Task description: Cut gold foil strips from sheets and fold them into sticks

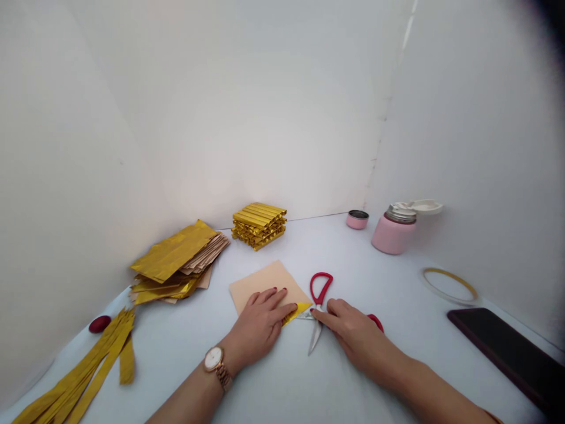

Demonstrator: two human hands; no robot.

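Note:
My left hand, with a watch on its wrist, lies flat with fingers spread over a square of tan paper. Its fingertips touch a folded-up corner showing gold foil. My right hand reaches over a pair of red-handled scissors, one finger stretched to the paper's right corner, the others bent. The scissors lie with blades apart, one blade pointing toward me; the hand hides part of them and most of the second handle. Whether the hand touches them I cannot tell.
At the left lie a stack of gold-foil paper, gold strips and a dark red oval object. Folded gold tubes are piled behind. On the right are a pink lid, pink bottle, tape roll and phone.

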